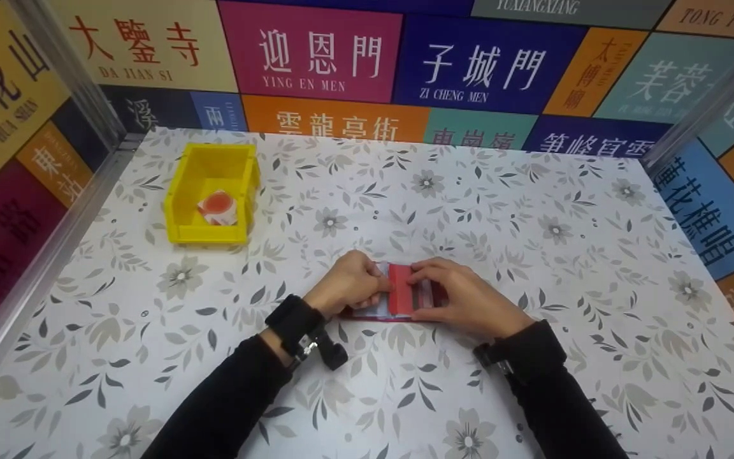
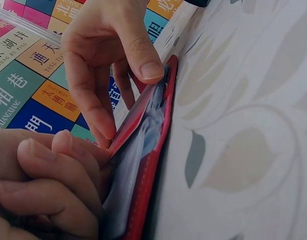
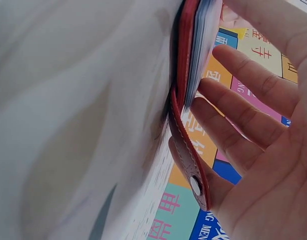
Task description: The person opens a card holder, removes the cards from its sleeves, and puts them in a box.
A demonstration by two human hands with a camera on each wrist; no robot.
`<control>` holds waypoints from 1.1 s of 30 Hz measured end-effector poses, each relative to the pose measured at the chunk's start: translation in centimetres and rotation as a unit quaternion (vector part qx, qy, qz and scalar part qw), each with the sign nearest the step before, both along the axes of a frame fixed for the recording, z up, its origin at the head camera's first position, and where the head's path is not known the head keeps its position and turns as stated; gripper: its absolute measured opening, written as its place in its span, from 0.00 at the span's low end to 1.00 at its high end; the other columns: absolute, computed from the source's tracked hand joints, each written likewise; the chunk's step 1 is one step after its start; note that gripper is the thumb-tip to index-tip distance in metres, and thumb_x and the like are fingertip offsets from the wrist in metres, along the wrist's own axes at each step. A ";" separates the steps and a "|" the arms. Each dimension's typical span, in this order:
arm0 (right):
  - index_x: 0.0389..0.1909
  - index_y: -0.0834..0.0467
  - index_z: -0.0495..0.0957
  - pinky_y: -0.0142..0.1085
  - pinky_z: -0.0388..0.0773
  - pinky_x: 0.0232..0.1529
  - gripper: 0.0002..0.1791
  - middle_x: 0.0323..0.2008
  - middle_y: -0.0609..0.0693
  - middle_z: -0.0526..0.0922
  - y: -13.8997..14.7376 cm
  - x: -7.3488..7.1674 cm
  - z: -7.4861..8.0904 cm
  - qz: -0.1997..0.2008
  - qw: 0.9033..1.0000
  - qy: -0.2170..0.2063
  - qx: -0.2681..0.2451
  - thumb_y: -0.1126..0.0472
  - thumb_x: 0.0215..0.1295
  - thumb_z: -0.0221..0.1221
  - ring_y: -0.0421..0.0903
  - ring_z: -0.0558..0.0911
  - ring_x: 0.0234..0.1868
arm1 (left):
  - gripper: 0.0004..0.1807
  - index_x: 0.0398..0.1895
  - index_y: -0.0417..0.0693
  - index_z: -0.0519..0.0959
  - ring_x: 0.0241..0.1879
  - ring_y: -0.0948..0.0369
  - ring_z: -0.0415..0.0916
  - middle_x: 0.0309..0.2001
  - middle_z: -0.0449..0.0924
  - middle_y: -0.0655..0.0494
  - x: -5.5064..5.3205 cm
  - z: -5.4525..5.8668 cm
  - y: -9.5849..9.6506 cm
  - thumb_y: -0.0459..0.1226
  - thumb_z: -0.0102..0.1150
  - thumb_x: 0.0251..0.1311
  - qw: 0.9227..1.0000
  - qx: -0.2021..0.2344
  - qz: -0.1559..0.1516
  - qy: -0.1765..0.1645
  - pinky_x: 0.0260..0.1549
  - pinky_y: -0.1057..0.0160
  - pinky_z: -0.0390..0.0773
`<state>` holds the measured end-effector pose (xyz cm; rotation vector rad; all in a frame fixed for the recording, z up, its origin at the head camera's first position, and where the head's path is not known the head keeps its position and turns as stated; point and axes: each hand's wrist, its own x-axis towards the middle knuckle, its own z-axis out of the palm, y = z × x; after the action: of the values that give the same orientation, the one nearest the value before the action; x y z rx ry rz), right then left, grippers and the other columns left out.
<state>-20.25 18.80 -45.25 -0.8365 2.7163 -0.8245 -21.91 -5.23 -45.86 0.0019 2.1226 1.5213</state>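
Observation:
A red card holder (image 3: 183,65) with clear plastic sleeves (image 2: 124,180) lies opened on the table. A red card (image 1: 400,290) sits upon the sleeves near its middle. From the left, my left hand (image 1: 349,280) pinches the holder's sleeves beside the card, its other fingers curled. Thumb and fingertips of my right hand (image 1: 459,293) hold the card at its near and far edges. In the right wrist view, a strap (image 3: 186,145) with a metal snap hangs from the holder, and the right hand's other fingers lie along the stacked sleeves. The left fingertips are partly hidden.
A yellow bin (image 1: 209,233) stands at the back left, with a red and white round item (image 1: 218,205) inside. The table (image 1: 501,382) has a floral cover. Panels with printed characters (image 1: 316,57) wall the back and both sides.

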 end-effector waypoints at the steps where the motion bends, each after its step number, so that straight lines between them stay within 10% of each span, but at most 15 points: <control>1: 0.60 0.53 0.85 0.51 0.73 0.76 0.30 0.71 0.51 0.79 0.0 0.0 0.0 0.000 1.000 0.001 0.000 0.48 0.59 0.79 0.53 0.77 0.74 | 0.13 0.24 0.45 0.80 0.11 0.68 0.64 0.13 0.72 0.61 0.0 0.0 0.0 0.32 0.68 0.67 1.000 0.000 0.000 0.000 0.11 0.73 0.63; 33: 0.60 0.57 0.85 0.51 0.74 0.76 0.30 0.70 0.52 0.80 0.0 0.0 0.1 -0.003 1.000 -0.002 0.005 0.50 0.59 0.80 0.54 0.77 0.74 | 0.15 0.21 0.45 0.79 0.11 0.68 0.64 0.13 0.71 0.61 -0.3 -0.3 -2.0 0.33 0.69 0.67 0.999 0.030 -0.011 -0.017 0.12 0.73 0.63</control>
<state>-20.29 18.76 -45.18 -0.8248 2.7176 -0.8130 -22.24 -7.24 -46.18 0.0203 2.0433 1.5591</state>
